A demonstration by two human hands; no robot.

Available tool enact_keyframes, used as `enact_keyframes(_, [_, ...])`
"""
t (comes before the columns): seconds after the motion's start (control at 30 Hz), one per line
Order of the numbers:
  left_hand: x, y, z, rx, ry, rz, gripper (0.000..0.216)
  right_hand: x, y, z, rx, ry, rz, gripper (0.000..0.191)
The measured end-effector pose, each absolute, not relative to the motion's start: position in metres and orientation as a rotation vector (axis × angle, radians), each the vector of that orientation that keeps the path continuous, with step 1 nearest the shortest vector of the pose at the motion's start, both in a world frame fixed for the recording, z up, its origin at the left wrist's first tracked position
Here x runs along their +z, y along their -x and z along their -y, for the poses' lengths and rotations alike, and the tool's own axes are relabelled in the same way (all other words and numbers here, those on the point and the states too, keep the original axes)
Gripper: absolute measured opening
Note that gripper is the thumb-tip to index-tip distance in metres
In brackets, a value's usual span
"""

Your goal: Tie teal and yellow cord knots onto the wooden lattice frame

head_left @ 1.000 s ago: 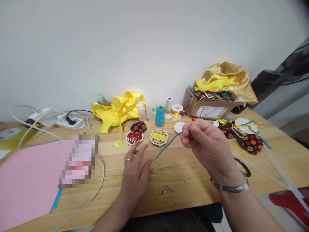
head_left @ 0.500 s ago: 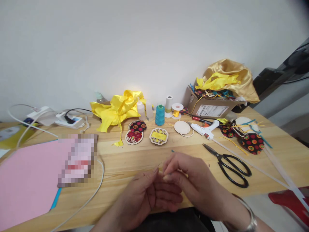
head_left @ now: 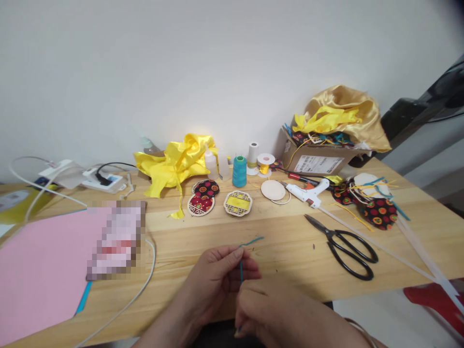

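Observation:
A teal cord (head_left: 251, 241) runs over my left hand (head_left: 225, 268), pinched between thumb and index finger, with its short free end pointing right above the table. From that pinch the cord drops to my right hand (head_left: 259, 309), whose closed fingers grip it lower down, close to the table's front edge. The far end below my right hand is mostly hidden. Beyond my hands lie a round wooden lattice frame with yellow fabric (head_left: 238, 203) and another with red patterned fabric (head_left: 201, 205). A cone of teal thread (head_left: 239, 172) stands behind them.
Black scissors (head_left: 340, 246) and a white glue gun (head_left: 308, 194) lie on the right. Behind them is a cardboard box (head_left: 315, 159) heaped with fabric. Yellow satin (head_left: 174, 166) lies near the wall. Pink sheets (head_left: 47, 270) and a white cable (head_left: 145, 285) occupy the left.
My right hand has moved down and toward me, away from the left fingertips. The teal cord now shows stretched between my hands, its free end sticking out to the right.

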State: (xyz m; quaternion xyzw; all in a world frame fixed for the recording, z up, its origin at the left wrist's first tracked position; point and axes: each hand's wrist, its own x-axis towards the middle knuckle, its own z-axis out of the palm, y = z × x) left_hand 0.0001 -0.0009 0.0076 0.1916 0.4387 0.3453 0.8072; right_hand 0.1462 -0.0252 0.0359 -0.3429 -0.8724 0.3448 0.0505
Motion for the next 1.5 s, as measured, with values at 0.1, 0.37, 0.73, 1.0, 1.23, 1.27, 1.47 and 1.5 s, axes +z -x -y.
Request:
enact_keyframes(0.1, [0.008,0.000,-0.003,0.769,-0.392,-0.933,0.014,0.029,-0.143,0.025,1.135,0.979,2.697,0.004])
enact_keyframes(0.37, [0.007,0.002,-0.013,0.816,-0.440,-0.988,0.015,0.031,-0.138,0.021,1.192,0.807,2.825,0.013])
enact_keyframes(0.73, [0.005,0.004,-0.022,0.913,-0.397,-0.919,0.012,0.021,-0.143,0.021,1.349,0.722,2.716,0.013])
enact_keyframes(1.0, [0.002,0.007,-0.022,0.936,-0.416,-0.974,0.018,0.021,-0.169,0.004,1.511,1.096,2.241,0.014])
enact_keyframes(1.23, [0.000,0.003,-0.020,0.951,-0.462,-1.069,0.021,0.020,-0.162,-0.035,1.678,1.401,1.274,0.031])
enact_keyframes(1.27, [0.000,0.002,-0.019,0.953,-0.474,-1.081,0.022,0.020,-0.157,-0.038,1.813,1.357,1.121,0.029])
enact_keyframes(1.47, [-0.001,0.001,-0.018,0.957,-0.539,-1.150,0.026,0.013,-0.139,-0.053,2.160,1.083,0.508,0.023])
enact_keyframes(1.5, [-0.001,0.001,-0.018,0.957,-0.548,-1.159,0.027,0.012,-0.139,-0.056,2.162,1.065,0.462,0.021])
